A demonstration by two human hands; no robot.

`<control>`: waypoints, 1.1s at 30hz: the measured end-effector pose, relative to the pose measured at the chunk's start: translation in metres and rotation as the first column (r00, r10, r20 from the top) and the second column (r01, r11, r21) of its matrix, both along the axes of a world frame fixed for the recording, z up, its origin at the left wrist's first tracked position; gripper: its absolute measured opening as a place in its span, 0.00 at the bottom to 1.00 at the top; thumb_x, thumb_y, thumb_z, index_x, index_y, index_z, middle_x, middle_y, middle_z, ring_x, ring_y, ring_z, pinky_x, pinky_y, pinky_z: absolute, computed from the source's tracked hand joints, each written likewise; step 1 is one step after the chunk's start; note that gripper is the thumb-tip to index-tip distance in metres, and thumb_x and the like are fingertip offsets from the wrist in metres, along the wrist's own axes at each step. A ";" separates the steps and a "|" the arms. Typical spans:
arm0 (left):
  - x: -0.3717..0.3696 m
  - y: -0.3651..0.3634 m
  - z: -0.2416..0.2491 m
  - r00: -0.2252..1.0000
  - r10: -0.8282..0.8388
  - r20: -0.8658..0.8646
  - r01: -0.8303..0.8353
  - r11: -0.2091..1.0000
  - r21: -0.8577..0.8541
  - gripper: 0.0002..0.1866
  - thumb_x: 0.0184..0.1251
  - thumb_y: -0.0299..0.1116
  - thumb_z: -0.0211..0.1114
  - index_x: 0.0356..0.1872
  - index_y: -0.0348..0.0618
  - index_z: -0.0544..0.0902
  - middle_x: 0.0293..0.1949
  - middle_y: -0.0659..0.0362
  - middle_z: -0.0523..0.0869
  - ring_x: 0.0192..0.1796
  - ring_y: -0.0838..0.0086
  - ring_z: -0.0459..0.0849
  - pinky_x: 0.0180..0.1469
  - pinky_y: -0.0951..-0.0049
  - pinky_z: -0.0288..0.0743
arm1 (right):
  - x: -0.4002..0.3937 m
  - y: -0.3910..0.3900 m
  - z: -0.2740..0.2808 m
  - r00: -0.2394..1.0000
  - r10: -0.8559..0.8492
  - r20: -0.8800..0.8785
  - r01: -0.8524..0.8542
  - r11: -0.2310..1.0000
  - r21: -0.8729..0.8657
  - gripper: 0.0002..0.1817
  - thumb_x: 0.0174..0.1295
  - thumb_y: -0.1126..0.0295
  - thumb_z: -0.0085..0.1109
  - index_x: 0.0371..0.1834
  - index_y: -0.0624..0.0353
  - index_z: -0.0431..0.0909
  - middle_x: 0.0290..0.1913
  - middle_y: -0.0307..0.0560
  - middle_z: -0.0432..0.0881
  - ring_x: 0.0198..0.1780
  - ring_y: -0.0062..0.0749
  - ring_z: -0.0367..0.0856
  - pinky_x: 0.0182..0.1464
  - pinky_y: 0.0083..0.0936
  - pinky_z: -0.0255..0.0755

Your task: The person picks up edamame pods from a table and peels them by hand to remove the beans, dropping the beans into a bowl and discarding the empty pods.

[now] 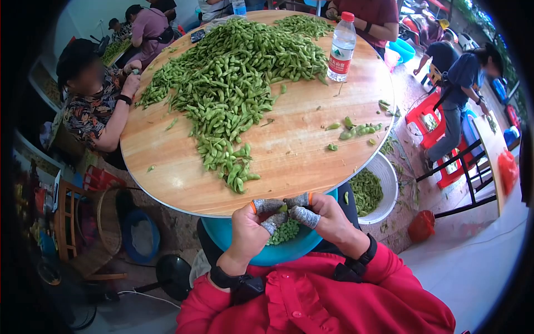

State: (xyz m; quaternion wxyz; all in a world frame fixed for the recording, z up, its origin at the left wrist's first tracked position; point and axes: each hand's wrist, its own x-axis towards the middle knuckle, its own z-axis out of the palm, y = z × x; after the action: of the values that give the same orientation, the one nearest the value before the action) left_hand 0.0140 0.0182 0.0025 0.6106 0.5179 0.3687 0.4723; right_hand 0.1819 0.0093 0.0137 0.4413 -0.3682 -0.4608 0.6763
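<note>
My left hand and my right hand meet just off the round table's near edge, with grey finger covers on thumbs and forefingers. Pinched between them is a small green soybean pod, mostly hidden by the fingertips. Directly below, a teal basin on my lap holds shelled green beans. A big heap of soybean pods spreads over the wooden table, its tail reaching toward my left hand.
A red-capped water bottle stands on the table, with loose pods at the right. On the floor, a white basket holds pods. One person sits at the left; another bends by a small table at the right.
</note>
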 end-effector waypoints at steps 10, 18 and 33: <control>0.001 -0.002 0.004 0.999 0.028 -0.023 -0.030 0.995 -0.097 0.11 0.53 0.14 0.59 0.39 0.32 0.76 0.34 0.58 0.81 0.34 0.78 0.79 0.36 0.79 0.75 | -0.002 0.002 -0.001 1.000 0.017 0.002 -0.017 0.998 0.065 0.10 0.60 0.72 0.52 0.41 0.68 0.74 0.34 0.36 0.77 0.36 0.15 0.70 0.40 0.17 0.67; -0.002 -0.003 -0.002 0.995 0.076 0.060 -0.063 0.980 -0.189 0.12 0.51 0.16 0.61 0.38 0.36 0.77 0.33 0.60 0.80 0.33 0.80 0.79 0.34 0.81 0.74 | -0.006 0.003 -0.016 0.996 -0.060 0.067 0.047 0.984 0.172 0.08 0.58 0.73 0.53 0.37 0.66 0.74 0.30 0.38 0.77 0.34 0.16 0.68 0.38 0.18 0.66; 0.000 -0.005 0.007 0.687 0.241 -0.686 0.140 0.882 0.451 0.19 0.43 0.19 0.62 0.41 0.35 0.73 0.34 0.52 0.77 0.36 0.62 0.78 0.38 0.69 0.72 | -0.010 0.008 -0.026 1.000 0.014 -0.017 -0.015 0.998 -0.067 0.08 0.60 0.72 0.51 0.38 0.65 0.74 0.35 0.35 0.77 0.38 0.15 0.70 0.42 0.17 0.66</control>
State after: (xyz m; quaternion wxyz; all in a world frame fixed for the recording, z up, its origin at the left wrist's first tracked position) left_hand 0.0138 0.0127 0.0093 0.2568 0.7823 0.4683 0.3206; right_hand 0.1716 0.0171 -0.0119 0.4278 -0.3739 -0.4367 0.6975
